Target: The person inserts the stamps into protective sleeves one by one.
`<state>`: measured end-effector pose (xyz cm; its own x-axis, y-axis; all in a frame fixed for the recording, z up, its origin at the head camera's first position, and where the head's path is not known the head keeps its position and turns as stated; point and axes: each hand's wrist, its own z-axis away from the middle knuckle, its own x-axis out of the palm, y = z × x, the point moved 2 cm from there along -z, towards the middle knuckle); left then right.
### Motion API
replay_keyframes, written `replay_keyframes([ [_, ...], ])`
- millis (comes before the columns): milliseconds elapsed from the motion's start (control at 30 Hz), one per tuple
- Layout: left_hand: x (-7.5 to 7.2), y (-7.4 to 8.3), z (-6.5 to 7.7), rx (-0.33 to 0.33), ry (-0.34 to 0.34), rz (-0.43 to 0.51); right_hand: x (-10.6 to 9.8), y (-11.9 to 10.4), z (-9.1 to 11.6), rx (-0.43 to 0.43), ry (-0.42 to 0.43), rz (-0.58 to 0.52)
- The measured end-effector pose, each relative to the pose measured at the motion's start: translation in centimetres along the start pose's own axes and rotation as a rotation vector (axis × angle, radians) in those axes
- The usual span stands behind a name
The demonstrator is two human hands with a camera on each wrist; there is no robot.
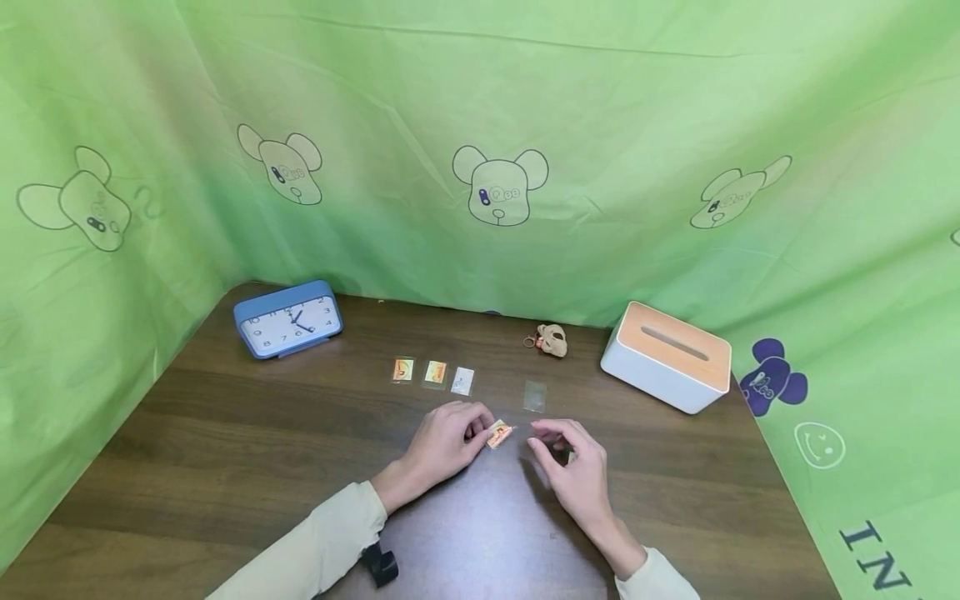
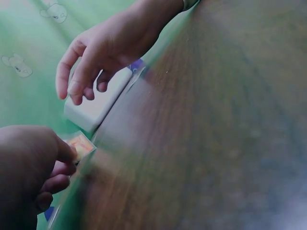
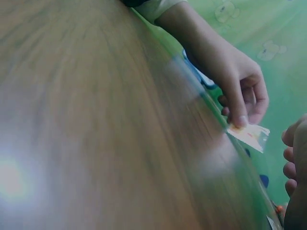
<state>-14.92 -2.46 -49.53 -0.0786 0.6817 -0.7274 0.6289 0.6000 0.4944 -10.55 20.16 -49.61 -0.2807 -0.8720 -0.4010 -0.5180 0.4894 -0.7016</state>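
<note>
My left hand pinches a small orange and yellow picture card in a clear sleeve between thumb and fingers, above the brown table. In the right wrist view, the clear end of the sleeve sticks out past the fingertips. My right hand hovers just right of the card, apart from it, with fingers loosely bent and nothing seen between them. Beyond the hands lie an orange-toned card, a yellow card and a white-blue card in a row, and an empty-looking clear sleeve.
A blue clock stands at the back left. A small beige plush keychain lies at the back, and a white tissue box with a wooden top sits at the back right. Green printed cloth hangs around the table.
</note>
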Motion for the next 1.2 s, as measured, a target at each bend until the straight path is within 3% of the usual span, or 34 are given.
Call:
replay_keyframes([
  [267,0.2,-0.4,-0.7,0.068,0.058,-0.132,-2.5,1.3,0.2,-0.005,-0.003,0.058],
  [700,1.1,-1.3,-2.0,-0.076,0.088,-0.203,-5.9,3.6,0.8,-0.02,-0.143,0.107],
  [1000,1.7,-2.0,-3.0,-0.112,0.099,-0.237,-7.4,4.6,0.5,0.11,-0.235,0.175],
  [1200,1.8,-2.4,-3.8,-0.142,0.089,-0.223,-7.4,4.8,0.4,0.126,-0.289,0.211],
])
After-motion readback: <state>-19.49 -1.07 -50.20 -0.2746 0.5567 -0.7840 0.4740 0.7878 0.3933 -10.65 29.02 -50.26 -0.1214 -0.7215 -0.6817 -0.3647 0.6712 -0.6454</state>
